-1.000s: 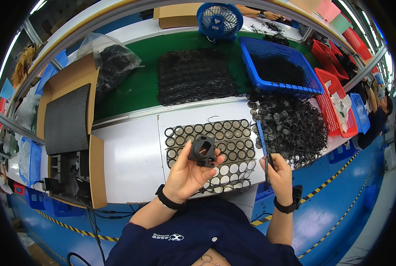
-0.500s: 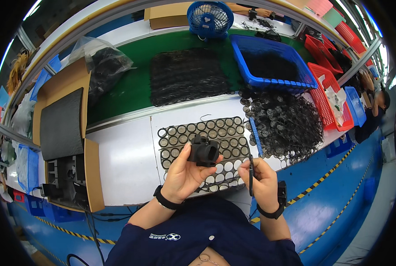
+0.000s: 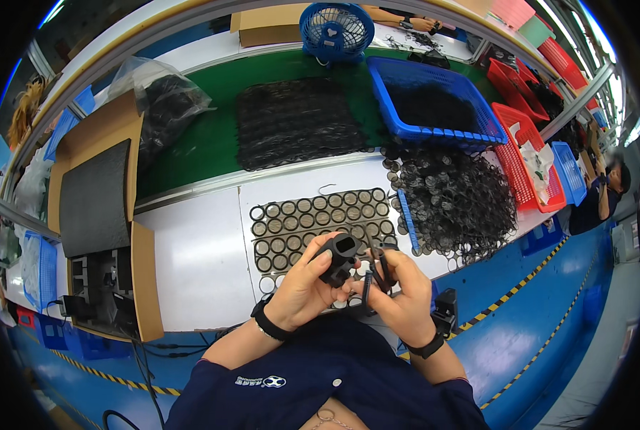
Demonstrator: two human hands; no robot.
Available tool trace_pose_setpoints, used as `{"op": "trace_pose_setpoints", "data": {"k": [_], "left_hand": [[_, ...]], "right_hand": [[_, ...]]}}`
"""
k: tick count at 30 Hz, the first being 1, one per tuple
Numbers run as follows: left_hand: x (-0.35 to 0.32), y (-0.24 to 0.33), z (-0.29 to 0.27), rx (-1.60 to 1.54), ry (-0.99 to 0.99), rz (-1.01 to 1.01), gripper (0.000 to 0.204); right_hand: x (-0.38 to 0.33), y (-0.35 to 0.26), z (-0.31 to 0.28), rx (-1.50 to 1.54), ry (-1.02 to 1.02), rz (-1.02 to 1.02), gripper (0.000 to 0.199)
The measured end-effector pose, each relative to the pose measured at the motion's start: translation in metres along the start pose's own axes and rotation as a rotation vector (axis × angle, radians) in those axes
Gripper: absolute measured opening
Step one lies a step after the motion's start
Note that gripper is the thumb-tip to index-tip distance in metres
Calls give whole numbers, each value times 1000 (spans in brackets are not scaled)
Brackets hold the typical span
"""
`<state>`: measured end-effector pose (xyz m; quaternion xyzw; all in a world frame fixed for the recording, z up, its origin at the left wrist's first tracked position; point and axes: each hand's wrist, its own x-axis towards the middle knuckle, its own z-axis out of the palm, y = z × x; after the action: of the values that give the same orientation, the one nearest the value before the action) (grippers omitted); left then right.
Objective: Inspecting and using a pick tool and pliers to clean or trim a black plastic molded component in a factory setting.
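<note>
My left hand (image 3: 296, 295) is closed around a small black device (image 3: 340, 264) with a rectangular dark opening, tilted over the near part of the table. Close beside it, my right hand (image 3: 410, 299) pinches a narrow black strap-like piece (image 3: 382, 271); its exact kind is unclear. The two hands almost meet, and whether the piece touches the device cannot be made out. Beneath them lie rows of round discs with black rims (image 3: 308, 209), partly hidden by my hands.
To the right is a heap of black discs and rings (image 3: 463, 201) beside a blue strip (image 3: 408, 221). Behind stand a blue basket (image 3: 441, 136), red baskets (image 3: 522, 136) and a fan (image 3: 335, 32). An open cardboard box (image 3: 148, 279) stands left. Another person (image 3: 610, 190) is at far right.
My right hand has moved left with the black piece, close to the device. My left hand has turned the device so its opening faces up.
</note>
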<state>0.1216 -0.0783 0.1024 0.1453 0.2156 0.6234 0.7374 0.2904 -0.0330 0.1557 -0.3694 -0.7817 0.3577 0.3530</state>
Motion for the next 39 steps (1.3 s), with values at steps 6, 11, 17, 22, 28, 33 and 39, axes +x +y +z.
{"op": "trace_pose_setpoints", "data": {"k": [6, 11, 17, 22, 28, 33, 39], "left_hand": [[2, 7, -10, -128, -208, -34, 55], [3, 9, -10, -129, -225, -24, 54], [1, 8, -12, -94, -228, -36, 56], [1, 9, -14, -58, -238, -28, 57], [-1, 13, -11, -67, -210, -45, 58], [-2, 16, -10, -47, -228, -56, 59], [-3, 18, -8, 0, -233, -66, 59]], "right_hand": [[-13, -8, -25, -195, -116, 30, 33], [-25, -10, -27, -116, -105, 101, 38], [-23, -17, -23, -34, -26, -17, 41], [-21, -24, -26, -134, -53, -140, 39], [-19, -26, -28, -152, -61, -180, 40], [-19, -28, -29, -144, -71, -193, 39], [-19, -32, -32, -179, -82, -231, 39]]}}
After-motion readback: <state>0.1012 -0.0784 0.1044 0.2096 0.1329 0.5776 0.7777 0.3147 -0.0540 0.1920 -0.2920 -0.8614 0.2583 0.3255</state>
